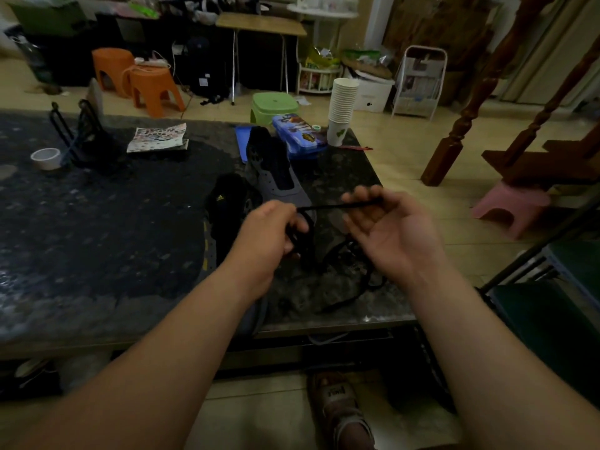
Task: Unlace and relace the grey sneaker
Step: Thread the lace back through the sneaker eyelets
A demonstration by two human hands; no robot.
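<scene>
So the grey sneaker (276, 180) sits unlaced on the bench (97, 222) just past both hands, left hand (269, 232) pinching the black lace (337, 206) and right hand (383, 222) fingers curled round it, pulled taut, probably to straighten it before threading.

Setting: lived-in room of a home, dim, cluttered. Evidence: dark stone-patterned table (97, 222) as work surface; beige tiled floor (399, 151); plastic step stools, two orange (156, 89), one green (274, 107), one pink (509, 206); folding table (259, 24) against the back wall; white wire rack (418, 82) of household goods; turned wooden stair baluster (454, 138); stack of paper cups (341, 108); power strip with trailing cables (152, 61) atop a stool
</scene>
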